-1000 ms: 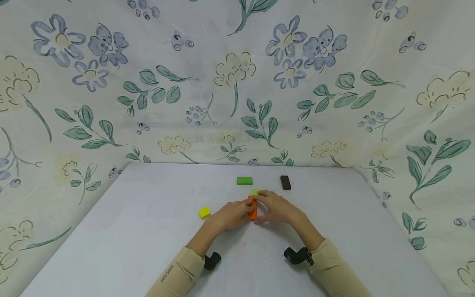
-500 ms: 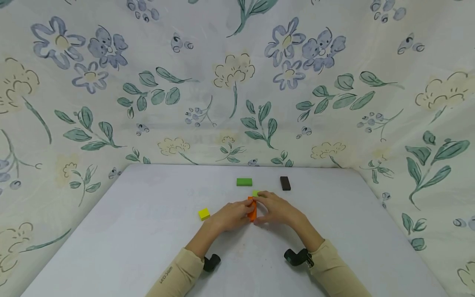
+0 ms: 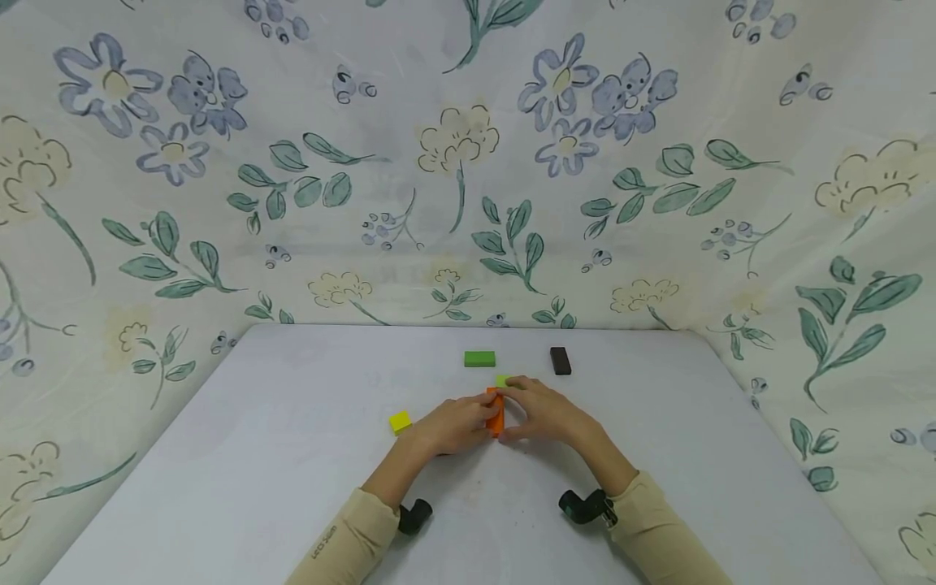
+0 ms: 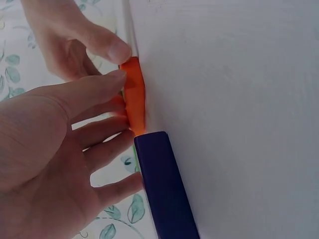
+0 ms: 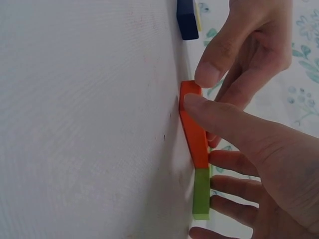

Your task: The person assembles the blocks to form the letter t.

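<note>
An orange block lies lengthwise between both hands, near the middle of the table. My left hand holds it from the left, thumb on its near side and fingertips along the opposite side. From the right, my right hand pinches it, with the thumb by its near end and other fingers reaching towards its far end. A light green block adjoins the orange block's far end in the right wrist view. Beside my left fingers, a dark blue block shows in the left wrist view; my left hand mostly hides it in the head view.
A yellow block sits left of my left hand. Farther back lie a green block and a dark brown block. The white table ends at a floral cloth hung behind and on both sides.
</note>
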Tool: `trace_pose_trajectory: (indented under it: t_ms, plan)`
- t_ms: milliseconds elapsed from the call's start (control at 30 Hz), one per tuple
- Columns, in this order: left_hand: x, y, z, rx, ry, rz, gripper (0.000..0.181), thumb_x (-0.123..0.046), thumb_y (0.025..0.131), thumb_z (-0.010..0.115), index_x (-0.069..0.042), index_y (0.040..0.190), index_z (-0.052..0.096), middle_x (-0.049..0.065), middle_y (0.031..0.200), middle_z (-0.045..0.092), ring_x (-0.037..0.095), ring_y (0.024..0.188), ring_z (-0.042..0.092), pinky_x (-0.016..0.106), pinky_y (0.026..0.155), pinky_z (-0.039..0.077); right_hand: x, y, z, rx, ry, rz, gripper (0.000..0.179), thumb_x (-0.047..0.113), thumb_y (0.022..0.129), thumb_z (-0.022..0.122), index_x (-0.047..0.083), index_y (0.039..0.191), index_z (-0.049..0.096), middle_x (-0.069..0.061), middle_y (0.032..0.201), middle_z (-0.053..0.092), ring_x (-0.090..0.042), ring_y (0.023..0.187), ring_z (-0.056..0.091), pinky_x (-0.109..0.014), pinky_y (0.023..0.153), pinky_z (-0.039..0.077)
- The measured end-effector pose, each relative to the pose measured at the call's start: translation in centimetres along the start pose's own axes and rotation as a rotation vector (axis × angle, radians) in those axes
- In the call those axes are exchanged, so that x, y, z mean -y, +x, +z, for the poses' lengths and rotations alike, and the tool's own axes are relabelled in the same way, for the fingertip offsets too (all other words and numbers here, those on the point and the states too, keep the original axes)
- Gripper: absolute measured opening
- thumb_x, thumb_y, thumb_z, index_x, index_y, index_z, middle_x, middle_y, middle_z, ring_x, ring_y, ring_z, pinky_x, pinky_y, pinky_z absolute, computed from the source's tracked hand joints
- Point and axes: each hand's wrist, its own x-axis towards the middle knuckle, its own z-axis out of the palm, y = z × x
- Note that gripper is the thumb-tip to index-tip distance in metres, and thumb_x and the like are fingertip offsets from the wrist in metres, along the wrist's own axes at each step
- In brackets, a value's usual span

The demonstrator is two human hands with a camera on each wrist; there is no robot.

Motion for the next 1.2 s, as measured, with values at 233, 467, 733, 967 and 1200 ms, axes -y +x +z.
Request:
trace_pose_trajectory:
  t_ms: [233, 467, 733, 967, 1200]
  plan:
    - [0.5, -0.3, -0.8, -0.022, 0.017, -0.006, 0.040, -0.026, 0.095, 0.065, -0.009, 0.131, 0.062, 0.012, 0.150, 0.047, 0.028, 0.135, 0.051, 0.050, 0.106, 0.046, -0.1, 0.2, 0.0, -0.003, -0.008, 0.009, 0.077, 0.047, 0.078, 0.080, 0.018, 0.143, 0.051, -0.009, 0.153, 0.043, -0.031, 0.141, 0.040, -0.055, 0.112, 0.038]
    - [1.6, -0.4, -1.3, -0.024, -0.053, -0.050, 0.043, -0.025, 0.096, 0.063, -0.010, 0.136, 0.058, 0.012, 0.152, 0.045, 0.030, 0.138, 0.048, 0.050, 0.111, 0.041, -0.1, 0.3, 0.0, 0.003, -0.033, 0.010, 0.077, 0.049, 0.079, 0.078, 0.020, 0.144, 0.050, -0.009, 0.154, 0.041, -0.032, 0.142, 0.038, -0.057, 0.112, 0.037]
    - [3.1, -0.4, -1.8, -0.064, -0.095, -0.095, 0.042, -0.024, 0.097, 0.062, -0.009, 0.136, 0.059, 0.010, 0.151, 0.047, 0.030, 0.138, 0.047, 0.048, 0.114, 0.039, 0.0, 0.4, 0.1, 0.016, -0.048, 0.028, 0.078, 0.051, 0.078, 0.078, 0.020, 0.144, 0.050, -0.008, 0.154, 0.041, -0.031, 0.143, 0.038, -0.057, 0.112, 0.037]
    - [4.7, 0.8, -2.5, -0.048, -0.085, -0.170, 0.039, -0.024, 0.096, 0.063, -0.011, 0.133, 0.062, 0.010, 0.147, 0.051, 0.030, 0.138, 0.046, 0.047, 0.115, 0.037, 0.1, 0.3, 0.0, 0.017, -0.056, 0.030, 0.077, 0.051, 0.078, 0.077, 0.021, 0.144, 0.050, -0.008, 0.154, 0.041, -0.031, 0.142, 0.038, -0.056, 0.113, 0.037]
    - [6.8, 2.1, -3.1, -0.069, -0.059, -0.181, 0.039, -0.020, 0.097, 0.062, -0.007, 0.134, 0.060, 0.013, 0.146, 0.052, 0.032, 0.138, 0.046, 0.048, 0.116, 0.035, 0.1, 0.4, 0.1, 0.015, -0.071, 0.024, 0.078, 0.052, 0.078, 0.077, 0.021, 0.144, 0.050, -0.007, 0.154, 0.042, -0.030, 0.142, 0.039, -0.055, 0.113, 0.037]
